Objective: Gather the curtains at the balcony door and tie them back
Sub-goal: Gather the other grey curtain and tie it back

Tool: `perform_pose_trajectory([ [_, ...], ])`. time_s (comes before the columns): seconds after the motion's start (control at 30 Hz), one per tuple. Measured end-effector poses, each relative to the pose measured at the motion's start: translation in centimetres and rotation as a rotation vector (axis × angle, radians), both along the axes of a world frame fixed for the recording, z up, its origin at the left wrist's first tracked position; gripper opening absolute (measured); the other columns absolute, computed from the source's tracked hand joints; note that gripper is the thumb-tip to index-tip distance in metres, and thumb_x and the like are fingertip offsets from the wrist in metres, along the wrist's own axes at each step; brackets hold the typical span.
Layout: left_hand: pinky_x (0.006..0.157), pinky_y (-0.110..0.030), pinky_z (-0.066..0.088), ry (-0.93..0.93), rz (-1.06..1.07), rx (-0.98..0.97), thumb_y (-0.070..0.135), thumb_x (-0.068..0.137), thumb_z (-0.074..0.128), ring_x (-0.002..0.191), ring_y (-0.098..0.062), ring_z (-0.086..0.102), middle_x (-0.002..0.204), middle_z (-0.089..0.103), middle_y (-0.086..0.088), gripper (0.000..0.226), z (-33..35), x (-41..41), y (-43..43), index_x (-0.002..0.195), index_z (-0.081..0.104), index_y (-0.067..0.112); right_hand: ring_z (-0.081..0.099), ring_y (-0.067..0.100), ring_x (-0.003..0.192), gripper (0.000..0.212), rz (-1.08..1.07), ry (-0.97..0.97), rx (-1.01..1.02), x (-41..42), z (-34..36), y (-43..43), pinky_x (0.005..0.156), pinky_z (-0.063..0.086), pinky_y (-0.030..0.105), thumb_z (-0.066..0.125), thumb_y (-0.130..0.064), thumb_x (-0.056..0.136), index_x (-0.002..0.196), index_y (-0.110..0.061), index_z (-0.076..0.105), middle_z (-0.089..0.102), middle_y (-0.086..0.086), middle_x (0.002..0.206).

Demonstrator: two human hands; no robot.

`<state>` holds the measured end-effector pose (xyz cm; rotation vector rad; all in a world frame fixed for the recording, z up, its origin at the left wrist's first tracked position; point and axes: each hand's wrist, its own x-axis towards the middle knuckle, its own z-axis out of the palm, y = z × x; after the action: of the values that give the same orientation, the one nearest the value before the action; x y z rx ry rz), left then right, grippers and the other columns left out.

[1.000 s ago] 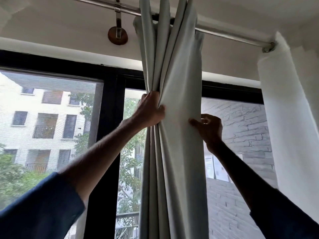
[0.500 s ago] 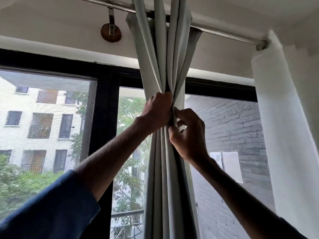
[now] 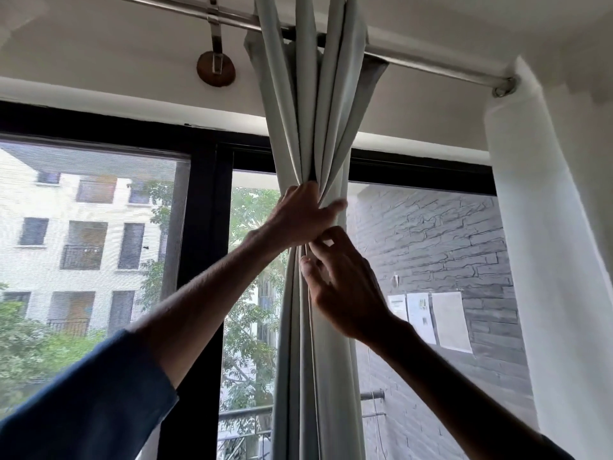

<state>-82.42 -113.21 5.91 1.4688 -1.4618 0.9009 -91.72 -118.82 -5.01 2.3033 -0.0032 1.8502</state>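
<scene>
Hands bunch curtain before black-framed window.

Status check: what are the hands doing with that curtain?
Left hand clamped round the bunched curtain. Right hand pinching folds just below. No tie visible. Nothing in the way.

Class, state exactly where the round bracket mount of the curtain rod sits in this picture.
In the head view, the round bracket mount sits upper centre-left on the white wall above the black door frame, just left of the gathered curtain.

Black-framed window, grey brick wall.
</scene>
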Motion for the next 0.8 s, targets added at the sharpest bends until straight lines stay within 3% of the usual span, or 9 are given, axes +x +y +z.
perform_pose_trajectory([
  [0.07,0.061,-0.029,0.028,0.001,0.04,-0.069,0.028,0.085,0.065,0.087,-0.023,0.044,0.087,0.044,-0.001,0.027,-0.2,0.5,-0.4,0.089,0.042,0.014,0.055,0.001,0.101,0.021,0.072,0.067,0.024,-0.4,0.2,-0.8,0.086,0.049,0.019,0.05,-0.027,0.102,0.121,-0.022,0.057,0.05,-0.008,0.122],
  [0.13,0.066,-0.028,0.026,0.015,0.04,-0.109,0.017,0.083,0.063,0.091,-0.022,0.039,0.091,0.042,-0.004,0.024,-0.4,0.7,-0.7,0.091,0.041,0.015,0.061,0.001,0.106,0.016,0.295,0.115,0.162,-1.3,0.7,-2.0,0.088,0.051,0.021,0.055,-0.027,0.099,0.114,-0.027,0.062,0.061,-0.01,0.121],
  [0.23,0.061,-0.029,0.031,0.069,-0.03,-0.104,0.016,0.081,0.065,0.088,-0.022,0.045,0.089,0.051,-0.005,0.021,-0.4,0.6,-0.7,0.09,0.046,0.011,0.063,0.002,0.111,0.02,0.41,-0.042,0.323,-2.3,2.4,-5.6,0.093,0.056,0.032,0.069,-0.023,0.092,0.112,-0.025,0.07,0.067,-0.012,0.12],
  [0.3,0.065,-0.037,0.05,0.12,-0.132,-0.068,0.017,0.077,0.067,0.09,-0.028,0.059,0.097,0.064,-0.012,0.027,-0.2,0.5,-0.3,0.099,0.057,0.005,0.057,0.007,0.122,0.053,0.404,-0.083,0.528,-2.1,3.9,-7.9,0.102,0.051,0.035,0.078,-0.041,0.084,0.131,-0.024,0.062,0.06,-0.007,0.136],
  [0.37,0.072,-0.047,0.058,0.19,-0.262,-0.025,0.018,0.074,0.067,0.095,-0.034,0.066,0.104,0.068,-0.016,0.039,-0.1,0.3,0.5,0.11,0.061,0.003,0.051,0.021,0.134,0.084,0.637,0.061,0.799,-1.2,5.3,-9.5,0.109,0.043,0.04,0.077,-0.053,0.079,0.148,-0.017,0.045,0.052,0.007,0.148],
  [0.47,0.08,-0.05,0.059,0.263,-0.361,-0.022,0.011,0.08,0.071,0.098,-0.032,0.068,0.108,0.069,-0.016,0.036,0.0,0.3,1.2,0.114,0.062,0.002,0.059,0.025,0.129,0.054,1.024,0.377,0.933,0.4,6.3,-10.3,0.102,0.051,0.041,0.061,-0.05,0.094,0.137,-0.018,0.061,0.062,0.009,0.138],
  [0.6,0.08,-0.038,0.061,0.352,-0.501,0.021,0.008,0.085,0.073,0.098,-0.027,0.071,0.109,0.071,-0.012,0.038,0.0,0.7,2.0,0.12,0.06,0.002,0.074,0.019,0.101,0.048,1.241,0.421,0.956,1.5,6.1,-9.5,0.082,0.06,0.032,0.058,-0.055,0.093,0.116,-0.017,0.076,0.076,0.006,0.112],
  [0.7,0.082,-0.037,0.061,0.367,-0.507,0.024,0.009,0.085,0.074,0.098,-0.025,0.071,0.109,0.071,-0.01,0.04,0.2,1.0,2.4,0.121,0.06,0.003,0.074,0.019,0.101,0.045,1.274,0.426,0.939,2.0,6.2,-9.3,0.081,0.06,0.032,0.058,-0.054,0.092,0.114,-0.02,0.077,0.076,0.005,0.111],
  [0.8,0.085,-0.042,0.058,0.23,-0.242,-0.024,0.016,0.086,0.069,0.103,-0.028,0.064,0.113,0.066,-0.012,0.039,0.2,1.5,2.2,0.122,0.058,0.006,0.073,0.025,0.103,0.05,1.13,0.39,0.958,1.7,6.3,-9.8,0.08,0.06,0.033,0.071,-0.05,0.083,0.118,-0.014,0.075,0.074,0.011,0.116],
])
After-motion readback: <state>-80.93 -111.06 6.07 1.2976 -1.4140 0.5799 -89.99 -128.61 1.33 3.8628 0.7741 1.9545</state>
